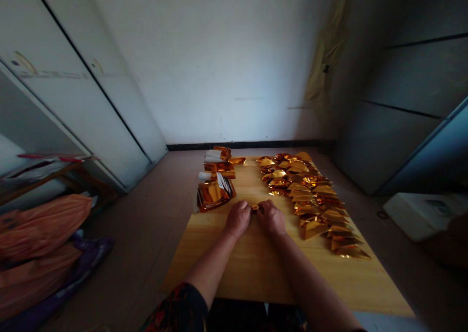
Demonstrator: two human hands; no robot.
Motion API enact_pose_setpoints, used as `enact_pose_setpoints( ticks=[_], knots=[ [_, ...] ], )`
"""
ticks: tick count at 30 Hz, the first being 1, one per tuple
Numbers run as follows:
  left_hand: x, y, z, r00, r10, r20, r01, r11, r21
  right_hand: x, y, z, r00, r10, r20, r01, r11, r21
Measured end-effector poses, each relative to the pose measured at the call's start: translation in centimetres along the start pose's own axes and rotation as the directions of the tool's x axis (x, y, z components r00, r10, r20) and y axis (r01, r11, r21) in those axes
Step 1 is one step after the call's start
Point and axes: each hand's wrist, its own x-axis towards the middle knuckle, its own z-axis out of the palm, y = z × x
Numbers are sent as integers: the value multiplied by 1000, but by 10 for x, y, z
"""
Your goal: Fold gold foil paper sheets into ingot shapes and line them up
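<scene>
Gold foil piece, just one, sits pinched between the closed left hand and right hand.

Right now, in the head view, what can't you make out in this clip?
The small gold foil piece: the left hand and right hand cover most of it, hiding its shape.
The overlapping gold foil triangles: they hide one another, so no count.
The white slips: too small and dim to identify.
The orange bags: cut off by the left edge, contents hidden.
</scene>
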Motion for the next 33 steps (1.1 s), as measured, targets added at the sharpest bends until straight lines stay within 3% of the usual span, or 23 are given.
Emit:
enact_pose_setpoints(
  ticks=[7, 15, 24, 33],
  knots=[
    [-2, 2, -5, 998, -6, -55, 8, 999, 35, 0, -4, 4, 1000, 30, -5, -30, 999, -22],
    [-2, -3, 2, 995, -77, -65, 79, 997, 16, 0, 0, 6, 996, 55, -68, -53, 998, 25],
    [-4, -10, 9, 970, -198, -140, 185, 977, -103, -3, -3, 5, 997, 48, -67, -51, 998, -32],
    [-5, -13, 15, 977, -174, -122, 146, 967, -208, -5, 0, 9, 996, 7, -90, -9, 1000, -22]
  ],
)
